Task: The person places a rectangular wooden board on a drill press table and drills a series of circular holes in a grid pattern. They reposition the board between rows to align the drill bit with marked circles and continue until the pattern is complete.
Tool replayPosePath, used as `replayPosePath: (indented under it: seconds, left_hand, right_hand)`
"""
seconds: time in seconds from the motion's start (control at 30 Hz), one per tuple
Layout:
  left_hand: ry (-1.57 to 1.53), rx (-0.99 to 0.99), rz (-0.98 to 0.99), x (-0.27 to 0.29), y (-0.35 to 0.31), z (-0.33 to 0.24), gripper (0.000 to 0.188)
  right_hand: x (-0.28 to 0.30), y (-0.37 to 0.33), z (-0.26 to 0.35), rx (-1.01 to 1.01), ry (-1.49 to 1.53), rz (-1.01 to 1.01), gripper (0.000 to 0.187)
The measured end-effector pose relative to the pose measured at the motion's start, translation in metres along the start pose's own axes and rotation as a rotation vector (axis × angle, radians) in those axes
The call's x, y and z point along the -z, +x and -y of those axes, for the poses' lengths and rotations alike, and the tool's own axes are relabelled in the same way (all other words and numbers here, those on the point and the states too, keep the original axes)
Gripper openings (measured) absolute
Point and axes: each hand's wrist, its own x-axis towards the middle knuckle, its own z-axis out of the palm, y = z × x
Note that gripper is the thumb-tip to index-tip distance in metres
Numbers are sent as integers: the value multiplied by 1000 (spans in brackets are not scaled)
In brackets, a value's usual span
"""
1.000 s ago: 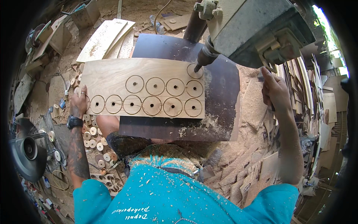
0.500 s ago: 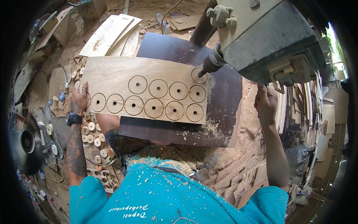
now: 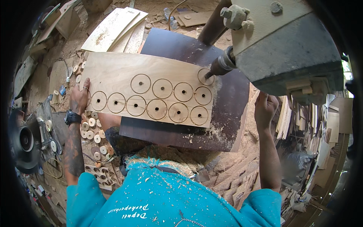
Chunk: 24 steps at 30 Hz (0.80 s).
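Observation:
A pale plywood board (image 3: 113,72) lies across the dark tabletop (image 3: 166,136), with two rows of ringed circles cut in it, most with a hole in the centre. My left hand (image 3: 79,99) grips the board's left edge, fingers on top. Over the upper right circle, the drill press (image 3: 287,56) reaches down from the right; its chuck (image 3: 223,62) points at that circle and the bit's tip meets it. My right hand (image 3: 266,108) is closed just below the drill press head; whatever it grips is hidden by the head.
Sawdust and shavings (image 3: 217,138) lie beside the board. Small wooden discs (image 3: 90,122) cover the floor at left, near a fan (image 3: 26,140). Pale boards (image 3: 113,28) stack at the back left. Wood strips (image 3: 302,121) and offcuts crowd the right.
The view has shifted slightly, moving the drill press right in the picture. My right hand sits a little lower and more to the left; my left hand stays on the board's edge.

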Motion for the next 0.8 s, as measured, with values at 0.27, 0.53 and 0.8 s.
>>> replayPosePath:
  seconds: [0.27,0.53,0.8]
  left_hand:
    - [-21,8,61,8,-7,-11,88]
    - [-24,17,71,5,-2,-3,82]
    - [-143,-72,73,5,-6,-5,74]
  right_hand:
    - [-15,1,5,33,136,-106,48]
    - [125,10,104,-65,431,-72,61]
    - [154,144,162,641,-132,-225,63]
